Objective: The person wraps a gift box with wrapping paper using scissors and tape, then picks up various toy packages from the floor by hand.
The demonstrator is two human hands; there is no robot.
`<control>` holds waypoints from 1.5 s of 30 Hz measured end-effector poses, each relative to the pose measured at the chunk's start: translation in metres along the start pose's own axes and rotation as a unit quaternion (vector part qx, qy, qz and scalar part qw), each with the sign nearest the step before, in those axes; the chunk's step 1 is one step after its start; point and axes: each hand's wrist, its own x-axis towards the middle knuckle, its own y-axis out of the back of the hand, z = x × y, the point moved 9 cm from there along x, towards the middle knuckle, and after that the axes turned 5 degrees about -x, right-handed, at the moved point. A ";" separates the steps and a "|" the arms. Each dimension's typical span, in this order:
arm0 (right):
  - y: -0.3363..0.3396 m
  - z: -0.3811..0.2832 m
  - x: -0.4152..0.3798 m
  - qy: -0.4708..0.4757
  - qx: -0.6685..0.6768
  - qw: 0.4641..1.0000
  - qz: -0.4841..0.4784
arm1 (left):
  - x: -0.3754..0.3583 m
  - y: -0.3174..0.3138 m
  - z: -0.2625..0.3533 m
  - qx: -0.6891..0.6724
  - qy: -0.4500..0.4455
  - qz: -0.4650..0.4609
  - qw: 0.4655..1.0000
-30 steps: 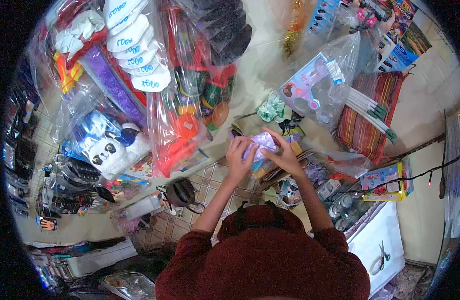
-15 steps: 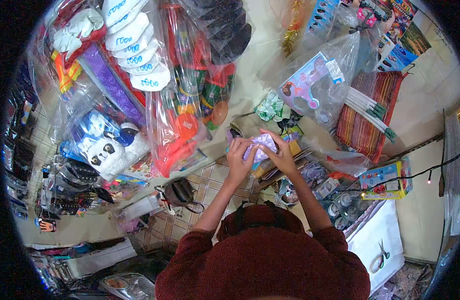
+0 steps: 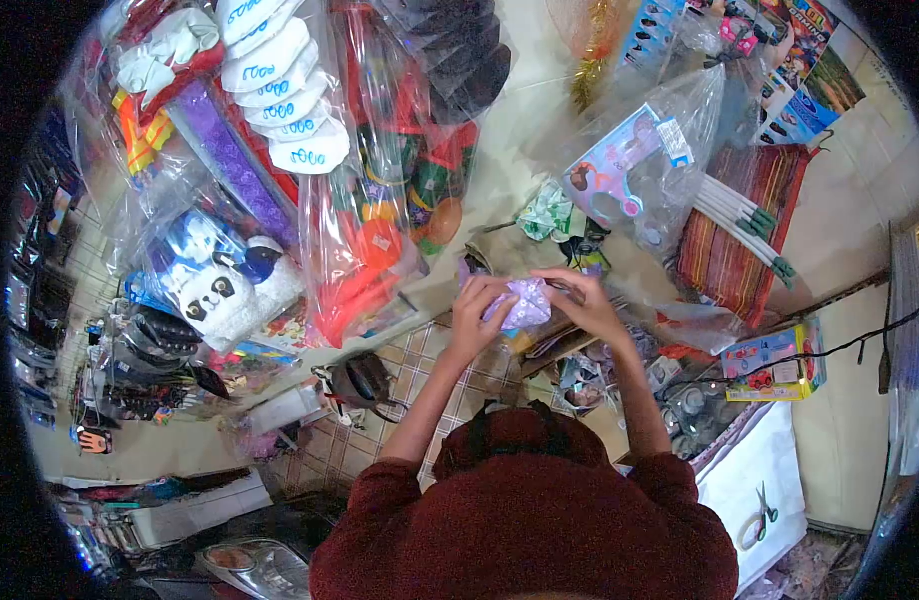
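Note:
A small lilac package with a pale pattern (image 3: 527,303), apparently covered in wrapping paper, is held up in front of my chest. My left hand (image 3: 478,312) grips its left end, fingers bent over the top. At the opposite end is my right hand (image 3: 587,305), with thumb and fingertips closed on the package's right edge. Just beyond the hands lies a crumpled green-and-white wrapper (image 3: 545,212). The underside of the package is hidden.
Bagged goods hang at the left, including a panda plush (image 3: 212,300) and white price-marked items (image 3: 310,148). A boxed toy car (image 3: 775,362) stands at right. Scissors (image 3: 765,505) and a tape roll (image 3: 750,532) lie on a white sheet (image 3: 780,450). A dark wire (image 3: 860,338) crosses there.
The package has been turned, and more of its patterned face shows. My right hand has moved a little to the right and its fingers have shifted along the edge. My left hand keeps its hold.

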 end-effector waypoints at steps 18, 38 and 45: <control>-0.003 -0.022 0.012 0.053 -0.092 0.992 0.063 | -0.004 0.010 0.032 0.138 -0.093 0.006 0.986; -0.001 0.023 0.004 -0.067 0.156 0.979 0.113 | 0.000 0.007 0.037 0.142 -0.121 0.023 0.982; 0.007 0.018 0.001 -0.027 0.115 0.979 0.168 | 0.000 0.000 0.042 0.151 -0.121 0.016 0.981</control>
